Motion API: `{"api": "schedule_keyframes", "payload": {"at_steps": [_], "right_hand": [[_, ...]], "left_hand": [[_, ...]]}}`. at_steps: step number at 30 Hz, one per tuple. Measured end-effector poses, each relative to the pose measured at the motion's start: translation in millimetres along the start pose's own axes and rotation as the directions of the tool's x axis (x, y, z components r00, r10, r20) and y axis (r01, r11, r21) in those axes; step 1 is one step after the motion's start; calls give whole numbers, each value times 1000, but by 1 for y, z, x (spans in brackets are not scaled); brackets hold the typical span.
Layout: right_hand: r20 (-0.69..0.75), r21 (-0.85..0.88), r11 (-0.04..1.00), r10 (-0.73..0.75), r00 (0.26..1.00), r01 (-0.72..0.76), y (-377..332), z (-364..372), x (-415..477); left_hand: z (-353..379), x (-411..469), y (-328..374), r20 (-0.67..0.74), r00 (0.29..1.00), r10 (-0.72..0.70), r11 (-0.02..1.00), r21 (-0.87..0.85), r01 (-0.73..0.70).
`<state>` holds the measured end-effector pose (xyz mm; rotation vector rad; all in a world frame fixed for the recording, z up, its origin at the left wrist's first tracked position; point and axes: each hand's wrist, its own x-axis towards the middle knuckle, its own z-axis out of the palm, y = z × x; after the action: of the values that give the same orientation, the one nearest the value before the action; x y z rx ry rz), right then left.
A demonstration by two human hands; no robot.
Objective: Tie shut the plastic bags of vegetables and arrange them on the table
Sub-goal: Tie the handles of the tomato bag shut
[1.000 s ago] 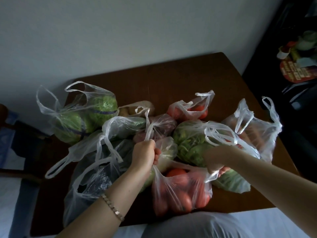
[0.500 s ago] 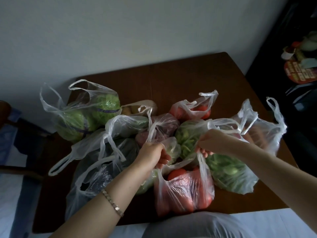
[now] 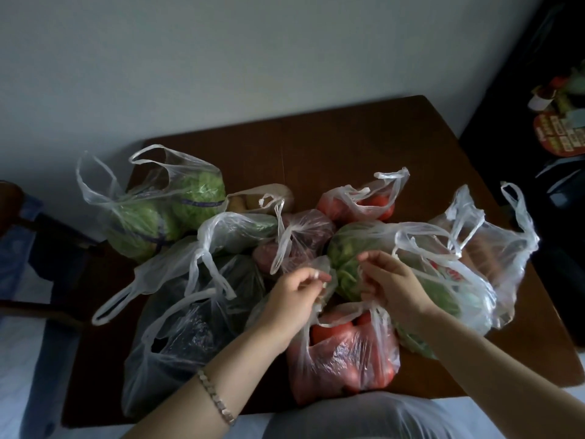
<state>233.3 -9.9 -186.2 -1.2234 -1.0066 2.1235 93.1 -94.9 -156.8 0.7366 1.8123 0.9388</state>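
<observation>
A clear bag of red tomatoes [image 3: 345, 353] stands at the near edge of the brown table [image 3: 332, 147]. My left hand [image 3: 294, 299] pinches its left handle and my right hand [image 3: 392, 286] pinches its right handle, both just above the bag's mouth, a few centimetres apart. The bag's mouth gapes open between them. Around it lie several more bags: lettuce [image 3: 164, 213] at the far left, a dark bag [image 3: 183, 331] at the near left, a knotted purple bag [image 3: 300, 236], a second tomato bag [image 3: 364, 201], and green vegetables [image 3: 421, 274] under my right wrist.
A bag of brownish produce [image 3: 493, 248] sits at the table's right edge. Bare tabletop lies behind the bags toward the wall. A dark chair [image 3: 28, 248] stands to the left, and a shelf with small items [image 3: 560, 122] is at the right.
Both hands have drawn the tomato bag's handles up and inward until they nearly meet. The right hand came left from the green bag's side. The view shifted slightly.
</observation>
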Motion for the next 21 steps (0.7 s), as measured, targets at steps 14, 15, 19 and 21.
{"api": "schedule_keyframes", "payload": {"at_steps": [14,15,19,21], "right_hand": [[-98,-24,998,62,993,-65,26,14,-6],[-92,-15,997,68,993,-70,27,14,-7],[-38,-12,997,74,997,-74,26,18,-9],[-13,-16,997,82,997,-82,25,20,-10]], "left_hand": [[1,9,-26,-61,982,-180,969,-182,166],[0,9,-25,-57,980,-191,964,-197,176],[1,12,-23,42,976,-212,953,-211,216],[3,13,-25,67,978,-196,966,-156,205]]}}
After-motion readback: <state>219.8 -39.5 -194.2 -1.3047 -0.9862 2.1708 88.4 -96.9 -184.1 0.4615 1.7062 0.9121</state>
